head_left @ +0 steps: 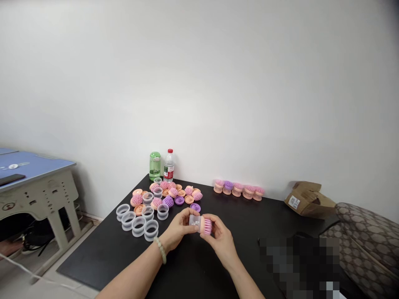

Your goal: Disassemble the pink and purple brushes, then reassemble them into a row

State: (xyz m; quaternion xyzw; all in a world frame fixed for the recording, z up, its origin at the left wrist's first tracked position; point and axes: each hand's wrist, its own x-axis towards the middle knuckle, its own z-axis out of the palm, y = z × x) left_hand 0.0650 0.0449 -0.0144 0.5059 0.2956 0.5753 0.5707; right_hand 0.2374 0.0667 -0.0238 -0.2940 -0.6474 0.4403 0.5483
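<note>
At the near edge of the long black table (93,265), a person's left hand (177,230) and right hand (220,241) meet over the bare tabletop, both closed around a round brush with pink bristles and a clear plastic collar (201,224). The left fingers wrap the clear end, while the right fingers curl snugly over the bristle end. From here the join looks partly hidden, so how fully the two parts sit together is hard to say. A pale green bead bracelet (160,250) circles the left wrist.

Toward the table's left side lie clear plastic rings (139,226), with a heap of pink, peach and purple brush parts (165,195) just behind them. At the table's back edge stand a green plastic bottle (155,166), a clear water bottle with a red label (168,166) and a row of five pink and purple brushes (238,190). A crumpled brown cardboard box (308,200) sits at the far right end of the table.
</note>
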